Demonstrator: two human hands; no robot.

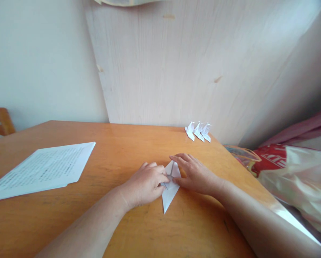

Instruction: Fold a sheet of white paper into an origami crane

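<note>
A white folded paper piece (170, 193), kite-shaped with its tip pointing toward me, lies on the orange wooden table (123, 150). My left hand (145, 184) is curled, its fingertips pinching the paper's left edge. My right hand (194, 173) lies flat on the paper's upper right part, fingers stretched out and pressing it down. Both forearms rest over the table's near edge.
A stack of printed sheets (42, 170) lies at the left of the table. Three small folded paper figures (198, 131) stand at the far right corner, against a pale wooden board (190, 64). A chair back (0, 120) shows far left. Plastic bags (289, 172) sit right of the table.
</note>
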